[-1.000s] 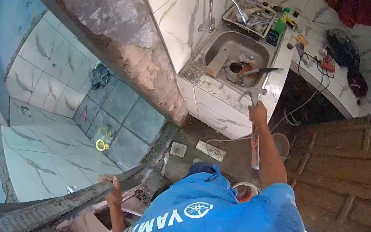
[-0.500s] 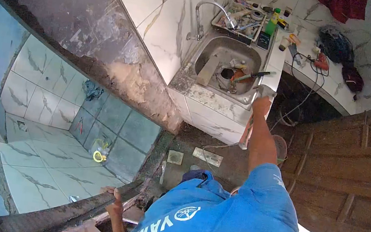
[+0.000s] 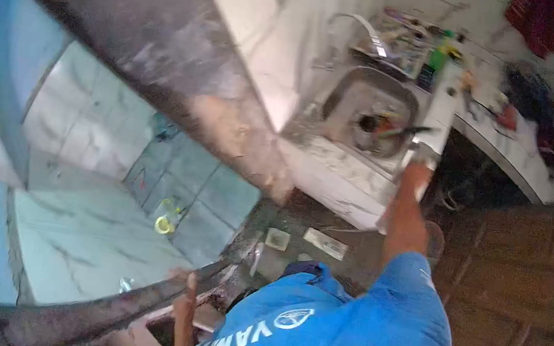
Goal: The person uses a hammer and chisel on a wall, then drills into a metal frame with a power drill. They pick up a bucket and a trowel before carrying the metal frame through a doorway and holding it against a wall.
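My right hand (image 3: 419, 175) is at the near right corner of the metal sink (image 3: 378, 80), its fingers closed around something greyish that blur hides. Inside the sink lie a dark-handled tool (image 3: 410, 132) and other clutter. At the lower left, my left hand (image 3: 187, 289) rests by a dark ledge (image 3: 148, 297), thumb raised and fingers stretched out, with nothing seen in it. A blue shirt sleeve (image 3: 411, 288) covers my upper right arm.
A curved faucet (image 3: 372, 29) stands over the sink, beside a cluttered rack (image 3: 391, 46) and a green bottle (image 3: 441, 54). Dark cloth (image 3: 529, 93) lies on the right counter. A wooden door (image 3: 500, 273) borders the right side. A tiled room (image 3: 75, 163) lies to the left.
The view has shifted, so the sink, counter and left room appear farther right and slightly lower, and the picture is blurrier. Both hands stay near the same spots.
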The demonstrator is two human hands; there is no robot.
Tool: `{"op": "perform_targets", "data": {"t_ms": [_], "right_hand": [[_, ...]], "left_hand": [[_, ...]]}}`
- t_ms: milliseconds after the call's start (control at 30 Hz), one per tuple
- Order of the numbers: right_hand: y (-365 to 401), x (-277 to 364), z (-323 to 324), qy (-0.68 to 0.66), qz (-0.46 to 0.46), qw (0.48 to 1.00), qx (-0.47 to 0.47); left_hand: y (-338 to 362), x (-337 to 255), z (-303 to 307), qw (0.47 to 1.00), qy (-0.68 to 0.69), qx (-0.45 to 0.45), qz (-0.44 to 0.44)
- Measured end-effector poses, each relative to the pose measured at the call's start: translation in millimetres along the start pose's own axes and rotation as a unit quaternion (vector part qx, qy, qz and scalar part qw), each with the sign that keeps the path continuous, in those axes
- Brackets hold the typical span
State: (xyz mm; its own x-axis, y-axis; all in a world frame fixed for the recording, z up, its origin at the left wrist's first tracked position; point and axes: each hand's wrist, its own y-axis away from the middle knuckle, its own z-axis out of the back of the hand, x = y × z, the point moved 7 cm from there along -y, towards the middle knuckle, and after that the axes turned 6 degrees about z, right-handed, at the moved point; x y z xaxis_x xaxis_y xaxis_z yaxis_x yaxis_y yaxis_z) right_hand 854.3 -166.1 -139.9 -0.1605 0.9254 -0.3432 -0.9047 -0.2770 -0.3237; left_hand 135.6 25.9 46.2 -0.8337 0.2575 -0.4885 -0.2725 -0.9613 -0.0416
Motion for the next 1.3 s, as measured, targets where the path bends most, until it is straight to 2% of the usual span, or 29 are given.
{"op": "perform_targets", "data": {"t_ms": [33, 67, 100, 133, 167, 233, 267, 300, 367, 400, 433, 467, 500, 533, 567, 600, 633, 667, 700, 767, 800, 867, 967, 1000, 1100, 1200, 1233, 1267, 1300], "right_hand": [[-17, 20, -82, -0.076, 0.072, 0.982, 0.155], [-12, 81, -23, -0.104, 0.107, 0.978, 0.147], [-11, 61, -16, -0.106, 0.07, 0.984, 0.128], [4, 46, 0, -0.115, 0.036, 0.987, 0.109], [8, 21, 2, -0.127, 0.0, 0.988, 0.092], [7, -19, -1, -0.142, -0.09, 0.983, 0.066], [-11, -45, -32, -0.14, -0.147, 0.977, 0.06], [-7, -27, 24, -0.13, -0.213, 0.967, 0.056], [-3, -12, 68, -0.208, -0.141, 0.964, -0.092], [1, 9, 100, -0.252, -0.038, 0.947, -0.195], [21, 26, 138, -0.286, 0.064, 0.91, -0.294], [43, 44, 176, -0.501, 0.086, 0.837, -0.202], [77, 73, 234, -0.683, 0.102, 0.716, -0.099], [114, 100, 276, -0.726, 0.08, 0.681, 0.05], [148, 128, 319, -0.841, 0.237, 0.48, 0.084], [192, 138, 392, -0.835, 0.293, 0.459, 0.081], [227, 147, 438, -0.821, 0.354, 0.427, 0.132], [257, 151, 486, -0.821, 0.433, 0.329, 0.174], [275, 134, 540, -0.781, 0.529, 0.303, 0.136], [312, 126, 592, -0.761, 0.595, 0.227, 0.122], [329, 126, 602, -0.759, 0.594, 0.235, 0.125], [356, 134, 613, -0.725, 0.6, 0.311, 0.131], [387, 151, 614, -0.718, 0.587, 0.326, 0.183], [389, 147, 619, -0.743, 0.573, 0.325, 0.118], [407, 172, 604, -0.781, 0.528, 0.304, 0.138], [414, 178, 593, -0.784, 0.518, 0.332, 0.084], [413, 179, 592, -0.772, 0.524, 0.352, 0.076], [410, 175, 597, -0.784, 0.519, 0.324, 0.106], [408, 174, 597, -0.78, 0.521, 0.33, 0.102]], "left_hand": [[3, 23, -15, 1.0, -0.021, 0.007, 0.015], [9, 39, -22, 0.998, -0.043, 0.004, 0.037], [-4, -28, 2, 0.979, 0.001, 0.149, 0.142], [-3, -40, 9, 0.976, 0.05, 0.157, 0.143], [13, -1, -19, 0.988, -0.084, 0.037, -0.124], [-13, -37, 5, 0.98, 0.118, 0.147, 0.064], [-15, -30, 5, 0.986, 0.115, 0.118, 0.02], [-19, -23, 4, 0.989, 0.11, 0.098, -0.031], [-28, -22, 11, 0.983, 0.15, 0.084, -0.057], [-33, -26, 13, 0.973, 0.192, 0.092, -0.092], [-36, -23, 15, 0.973, 0.195, 0.084, -0.093], [-36, -25, 18, 0.968, 0.205, 0.073, -0.128], [-36, -27, 23, 0.96, 0.216, 0.065, -0.164], [-41, -25, 21, 0.964, 0.202, 0.083, -0.154], [-41, -32, 27, 0.962, 0.207, 0.091, -0.155], [-41, -43, 32, 0.93, 0.307, 0.155, -0.128], [-38, -49, 30, 0.883, 0.403, 0.219, -0.098], [-40, -37, 27, 0.917, 0.324, 0.159, -0.172], [-37, -34, 25, 0.912, 0.331, 0.17, -0.172], [-37, -24, 19, 0.945, 0.209, 0.192, -0.161], [-38, -23, 17, 0.905, 0.313, 0.208, -0.197], [-39, -12, 5, 0.905, 0.319, 0.196, -0.2], [-45, 0, -5, 0.916, 0.319, 0.136, -0.202], [-47, 4, -8, 0.919, 0.319, 0.114, -0.202], [-48, 10, -19, 0.924, 0.32, 0.057, -0.199], [-48, 11, -25, 0.925, 0.321, 0.011, -0.202], [-47, 18, -20, 0.922, 0.328, 0.011, -0.204], [-46, 32, -22, 0.926, 0.319, 0.093, -0.177], [-44, 45, -25, 0.923, 0.307, 0.176, -0.149]]}}
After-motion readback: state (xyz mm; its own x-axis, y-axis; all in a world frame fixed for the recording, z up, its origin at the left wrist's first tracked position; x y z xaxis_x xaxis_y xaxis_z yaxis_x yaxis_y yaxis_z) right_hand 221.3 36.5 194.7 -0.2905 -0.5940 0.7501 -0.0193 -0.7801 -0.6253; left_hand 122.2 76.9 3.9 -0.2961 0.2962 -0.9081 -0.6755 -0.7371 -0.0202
